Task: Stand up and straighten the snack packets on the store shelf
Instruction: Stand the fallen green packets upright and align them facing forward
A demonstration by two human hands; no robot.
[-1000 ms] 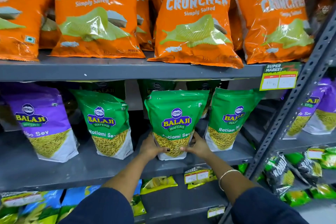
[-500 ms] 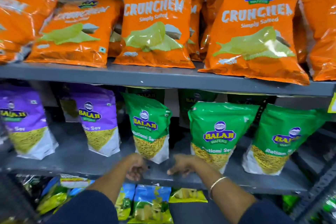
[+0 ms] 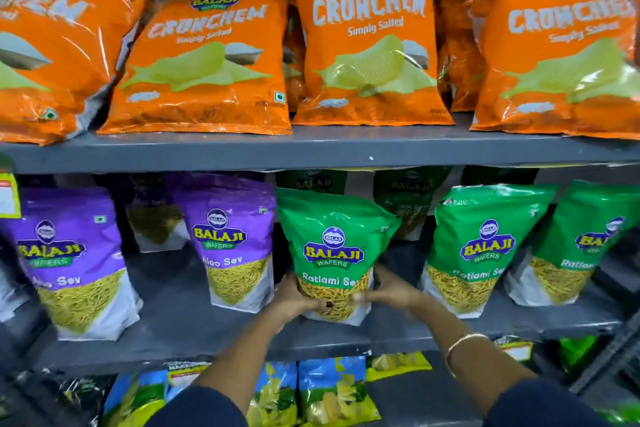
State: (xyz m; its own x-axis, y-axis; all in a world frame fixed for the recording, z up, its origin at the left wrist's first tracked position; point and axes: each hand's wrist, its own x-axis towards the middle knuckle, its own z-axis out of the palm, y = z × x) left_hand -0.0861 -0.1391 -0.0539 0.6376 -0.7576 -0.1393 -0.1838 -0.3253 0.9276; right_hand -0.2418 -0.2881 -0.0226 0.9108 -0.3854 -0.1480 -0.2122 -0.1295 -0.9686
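Observation:
A green Ratlami Sev pouch [image 3: 332,246] stands upright at the middle of the grey middle shelf [image 3: 180,319]. My left hand [image 3: 294,298] grips its lower left side and my right hand [image 3: 391,291] grips its lower right side, fingers meeting across the front. Two more green pouches [image 3: 481,250] stand to its right. Purple Aloo Sev pouches [image 3: 232,243] stand to its left. Orange Crunchem bags [image 3: 367,45] lean back in a row on the top shelf [image 3: 311,149].
More green pouches stand in shadow behind the front row. Blue and yellow packets [image 3: 332,392] lie on the lower shelf. A yellow price tag [image 3: 8,196] hangs at the left edge. A dark upright post [image 3: 613,354] rises at lower right.
The view has swung left along the shelf. Both hands left the previous green pouch, passed along the shelf edge, and now grip the green pouch to its left.

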